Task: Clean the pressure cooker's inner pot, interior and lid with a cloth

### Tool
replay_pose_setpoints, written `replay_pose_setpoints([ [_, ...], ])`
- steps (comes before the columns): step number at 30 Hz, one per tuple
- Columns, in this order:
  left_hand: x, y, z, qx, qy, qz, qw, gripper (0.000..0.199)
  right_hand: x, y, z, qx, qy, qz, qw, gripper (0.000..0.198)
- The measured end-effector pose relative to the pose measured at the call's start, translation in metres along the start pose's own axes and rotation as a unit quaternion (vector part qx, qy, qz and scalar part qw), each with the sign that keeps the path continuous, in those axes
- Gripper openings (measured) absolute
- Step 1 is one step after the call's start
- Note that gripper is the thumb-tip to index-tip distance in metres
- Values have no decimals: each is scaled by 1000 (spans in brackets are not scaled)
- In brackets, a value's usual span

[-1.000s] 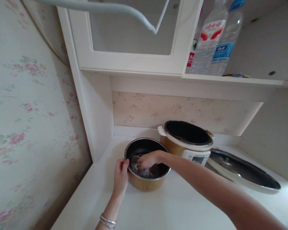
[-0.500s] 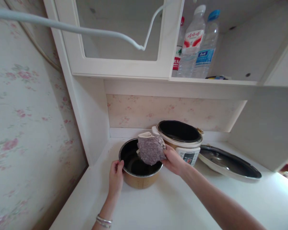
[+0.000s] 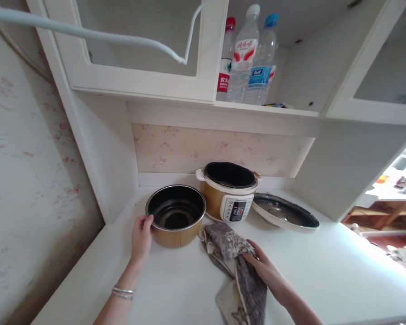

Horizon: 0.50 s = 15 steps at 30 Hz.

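Note:
My left hand [image 3: 142, 239] grips the rim of a round inner pot [image 3: 177, 238], thumb at the edge and fingers on the outside wall. The pot is black inside and gold outside, and it stands upright on the white counter. To its right, my right hand [image 3: 262, 266] holds a grey-brown patterned cloth [image 3: 228, 241] that hangs partly unfolded toward me. Behind the cloth stands the rice cooker body [image 3: 213, 198], gold and white with a control panel and an uncovered black opening. Its lid [image 3: 284, 214] lies inner side up to the right.
Overhead, a wall cabinet [image 3: 138, 83] with a glass door holds several plastic bottles [image 3: 242, 67] on its open shelf. A white bent rod [image 3: 115, 38] crosses the upper left. Flowered wallpaper [image 3: 27, 180] covers the left wall, and a side panel [image 3: 355, 167] bounds the counter's right.
My right hand has drawn the cloth out of the pot and to the right, and it now hangs looser. My left hand stays on the rim. The view has shifted to the right.

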<state>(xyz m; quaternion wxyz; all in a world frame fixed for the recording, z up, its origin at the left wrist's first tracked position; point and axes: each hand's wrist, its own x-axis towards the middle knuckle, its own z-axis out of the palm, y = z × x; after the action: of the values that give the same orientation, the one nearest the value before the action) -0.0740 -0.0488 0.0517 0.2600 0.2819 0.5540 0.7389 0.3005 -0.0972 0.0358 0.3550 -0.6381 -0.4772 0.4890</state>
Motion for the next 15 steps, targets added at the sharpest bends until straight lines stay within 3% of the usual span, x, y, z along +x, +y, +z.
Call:
replay_pose_setpoints([
  [3,-2,1,-1,19,-26,-3,999,42,11,-4,4,-72,4,-28,997,69],
  [6,-4,2,-2,33,-25,15,999,41,16,-15,8,-64,-80,-28,994,69],
  [8,-4,2,-3,42,-21,18,999,41,17,-20,13,-17,-145,-7,989,49],
  [10,-4,3,-4,62,-32,21,997,43,17,-24,18,57,-168,28,984,37],
  [15,-1,4,-9,140,-72,49,986,43,8,-43,29,251,-138,57,956,54],
])
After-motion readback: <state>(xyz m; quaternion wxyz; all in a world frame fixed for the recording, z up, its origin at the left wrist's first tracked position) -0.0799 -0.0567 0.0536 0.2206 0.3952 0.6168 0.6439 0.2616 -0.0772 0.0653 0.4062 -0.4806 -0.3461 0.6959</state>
